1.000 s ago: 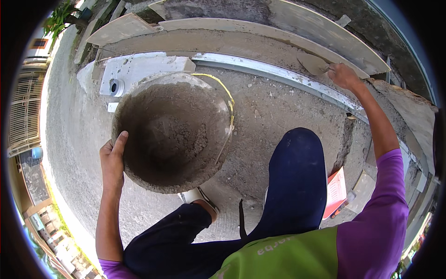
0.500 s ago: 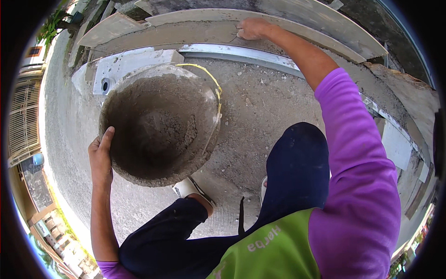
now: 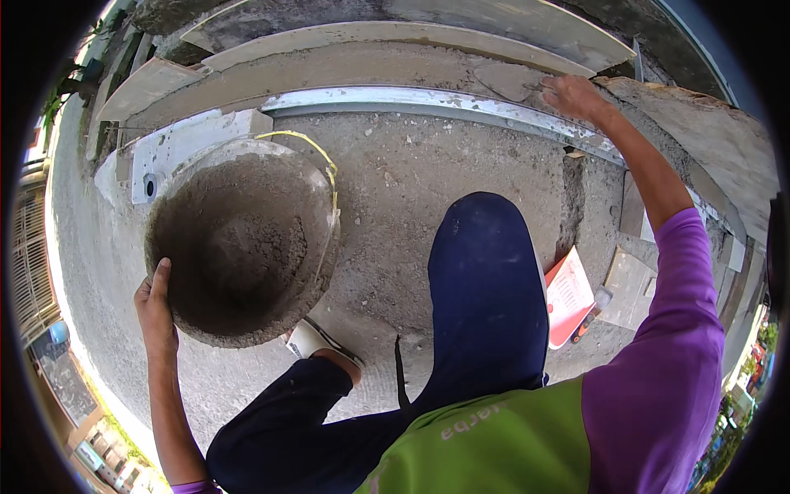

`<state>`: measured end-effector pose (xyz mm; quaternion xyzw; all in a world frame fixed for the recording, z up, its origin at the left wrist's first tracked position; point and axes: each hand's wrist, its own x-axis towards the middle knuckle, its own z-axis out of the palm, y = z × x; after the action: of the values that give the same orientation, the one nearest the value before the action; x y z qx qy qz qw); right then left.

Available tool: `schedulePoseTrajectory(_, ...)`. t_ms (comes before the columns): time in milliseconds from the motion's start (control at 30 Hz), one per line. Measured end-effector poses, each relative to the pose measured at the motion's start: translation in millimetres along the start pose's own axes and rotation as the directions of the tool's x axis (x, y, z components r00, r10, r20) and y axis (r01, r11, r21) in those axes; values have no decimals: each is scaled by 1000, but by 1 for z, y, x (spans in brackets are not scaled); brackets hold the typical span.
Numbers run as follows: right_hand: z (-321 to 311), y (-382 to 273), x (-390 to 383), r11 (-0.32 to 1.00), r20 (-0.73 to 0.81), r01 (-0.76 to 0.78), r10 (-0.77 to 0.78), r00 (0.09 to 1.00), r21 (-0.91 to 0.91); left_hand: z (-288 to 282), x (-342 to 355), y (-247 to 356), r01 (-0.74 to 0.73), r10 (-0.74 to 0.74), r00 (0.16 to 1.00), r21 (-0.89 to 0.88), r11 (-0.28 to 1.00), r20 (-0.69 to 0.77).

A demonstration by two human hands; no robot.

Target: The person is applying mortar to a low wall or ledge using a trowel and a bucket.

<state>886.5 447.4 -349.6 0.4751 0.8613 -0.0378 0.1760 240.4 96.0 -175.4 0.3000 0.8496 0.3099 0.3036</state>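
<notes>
My left hand (image 3: 156, 300) is closed on the near-left rim of a tilted, mortar-crusted bucket (image 3: 230, 247), which has clumps of grey mortar inside and a yellow cord at its far rim. My right hand (image 3: 572, 97) grips a trowel (image 3: 502, 82), its blade lying flat on the grey mortar strip (image 3: 346, 67) along the top of the view. A thin board (image 3: 387, 34) edges that strip behind, and a pale metal bar (image 3: 370, 102) runs along its near side.
A white block with a round hole (image 3: 169, 156) sits beside the bucket. At right are a red-and-white package (image 3: 568, 292), a loose grey board (image 3: 625, 288) and a rough slab (image 3: 691, 140). My legs and feet are below; a paved lane runs along the left.
My right hand swept left along the mortar strip half a second ago and is now farther right again. The bucket, still in my left hand, appears farther left as the view shifts.
</notes>
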Motion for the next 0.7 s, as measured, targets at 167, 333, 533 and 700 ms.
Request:
schedulePoseTrajectory(167,-12,-48,44,985,-109,-19,38,993,173,10,-5,4,-16,15,1000,-28,999,-23)
schedulePoseTrajectory(333,22,-21,40,983,-47,-36,45,998,182,-12,2,-10,14,-15,1000,53,998,15)
schedulePoseTrajectory(533,-107,-89,-40,992,-82,-91,98,992,85,19,-9,17,-55,56,998,53,997,-22)
schedulePoseTrajectory(700,-139,-295,-16,875,-286,424,-355,890,234,38,-24,28,-83,87,996,179,980,-19)
